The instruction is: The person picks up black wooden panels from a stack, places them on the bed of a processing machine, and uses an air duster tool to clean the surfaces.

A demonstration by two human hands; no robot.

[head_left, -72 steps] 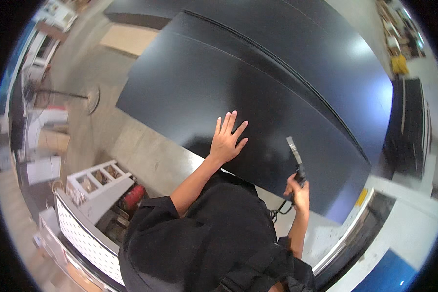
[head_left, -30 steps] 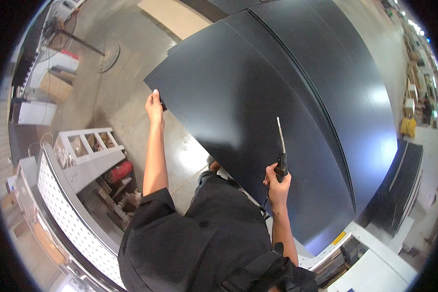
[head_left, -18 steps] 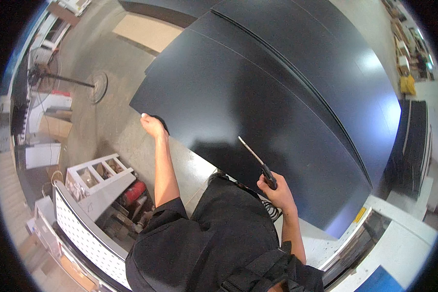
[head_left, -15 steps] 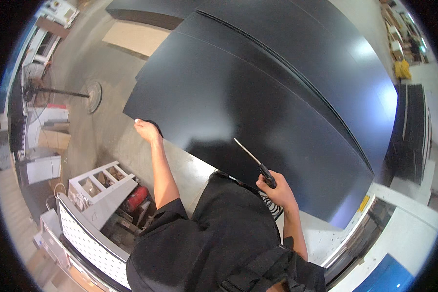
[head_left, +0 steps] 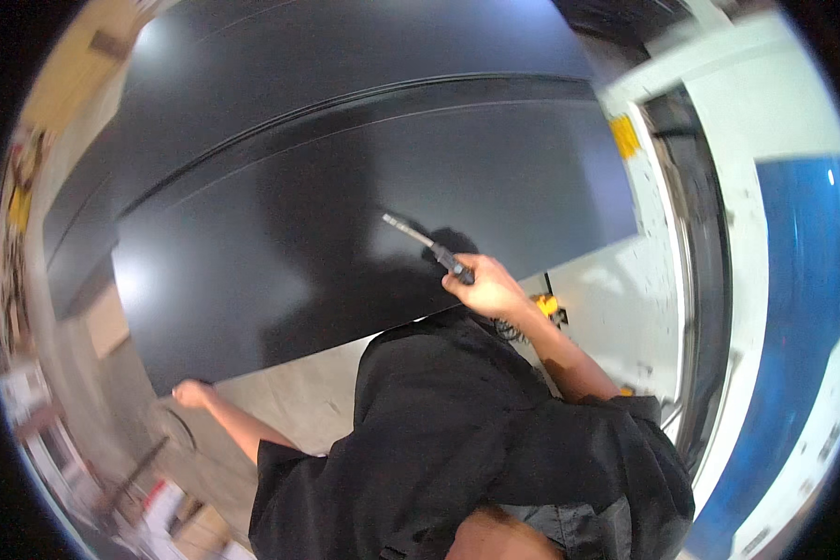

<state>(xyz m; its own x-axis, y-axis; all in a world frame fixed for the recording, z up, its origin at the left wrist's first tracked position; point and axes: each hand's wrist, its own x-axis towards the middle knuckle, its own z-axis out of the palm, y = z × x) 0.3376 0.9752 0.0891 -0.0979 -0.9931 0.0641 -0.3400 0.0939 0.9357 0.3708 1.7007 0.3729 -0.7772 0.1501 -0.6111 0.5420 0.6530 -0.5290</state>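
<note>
A large flat black panel [head_left: 495,177] spreads in front of me, with a second black panel [head_left: 280,56] beyond a long dark seam. At the near left corner, my left hand [head_left: 192,393] is closed on the panel's edge. My right hand [head_left: 495,289] grips the black handle of an air blow gun [head_left: 453,265], held above the panel near its front edge. Its thin metal nozzle points away and to the left, over the dark surface. A black coiled hose [head_left: 510,330] shows below my right wrist, partly hidden by my arm and shirt.
To the right stands a white machine frame [head_left: 653,177] bearing a yellow patch [head_left: 624,137], with a blue surface [head_left: 798,271] farther right. A yellow fitting [head_left: 547,305] sits beside my right forearm. Boxes and boards [head_left: 201,534] lie blurred at lower left.
The whole view has swung to the right, so the panels look turned and more of the machine shows. My left hand remains at the panel corner; my right still holds the blow gun.
</note>
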